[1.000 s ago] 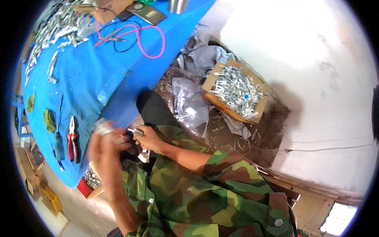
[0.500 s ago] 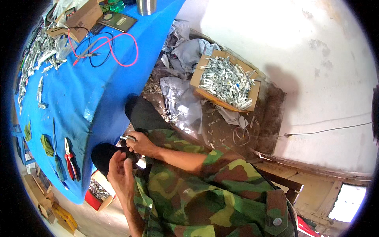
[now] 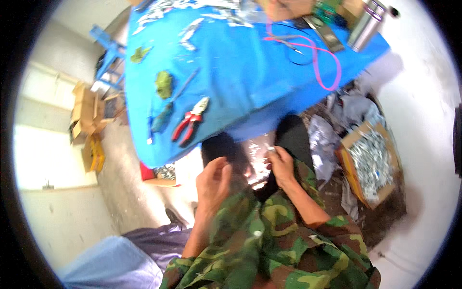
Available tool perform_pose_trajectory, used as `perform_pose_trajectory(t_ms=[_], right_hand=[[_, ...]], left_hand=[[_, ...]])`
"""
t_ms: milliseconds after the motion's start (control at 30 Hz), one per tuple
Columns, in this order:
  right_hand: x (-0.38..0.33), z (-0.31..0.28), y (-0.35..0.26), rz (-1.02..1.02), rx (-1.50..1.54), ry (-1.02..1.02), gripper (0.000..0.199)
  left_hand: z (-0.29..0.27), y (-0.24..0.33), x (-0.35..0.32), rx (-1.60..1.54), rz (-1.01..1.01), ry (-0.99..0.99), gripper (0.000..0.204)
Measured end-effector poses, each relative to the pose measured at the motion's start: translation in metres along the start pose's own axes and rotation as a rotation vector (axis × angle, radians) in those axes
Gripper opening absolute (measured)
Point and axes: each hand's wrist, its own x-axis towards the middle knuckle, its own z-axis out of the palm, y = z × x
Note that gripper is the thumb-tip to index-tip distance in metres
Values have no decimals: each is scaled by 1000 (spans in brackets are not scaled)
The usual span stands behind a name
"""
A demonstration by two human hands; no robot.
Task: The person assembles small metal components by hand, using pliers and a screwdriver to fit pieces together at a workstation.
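One blue-covered table point(image 3: 236, 82) spreads across twelve o'clock.
A cardboard box point(image 3: 352, 176) heaped with silvery parts point(image 3: 373, 166) stands at three o'clock. The left hand point(image 3: 211, 180), at seven, has curled fingers; whether they grip anything, I cannot tell. The right hand point(image 3: 283, 167), at four, has its thumb and fingers closed. Red-handled pliers point(image 3: 195, 116) lie on the table at ten. A small pale piece point(image 3: 271, 149), blurred, is pinched at the right fingertips, toward three.

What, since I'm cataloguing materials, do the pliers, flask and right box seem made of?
Pliers: metal head, by its pale shine; handles perhaps smooth plastic, coloured red and black. Flask: likely steel, by its silvery sheen. Box: apparently matte cardboard, by its brown sides.
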Motion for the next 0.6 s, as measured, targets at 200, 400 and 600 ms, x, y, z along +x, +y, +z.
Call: perform_pose_trajectory(t_ms=[200, 400, 600], right_hand=[[-4, 9, -31, -342, -164, -8, 27], [-10, 56, -121, -706, -431, -52, 29], [10, 97, -164, -977, -763, -37, 25]], left_hand=[[-40, -15, 18, 153, 156, 238, 20], [-71, -17, 39, 144, 135, 366, 20], [-89, -34, 48, 68, 71, 411, 19]])
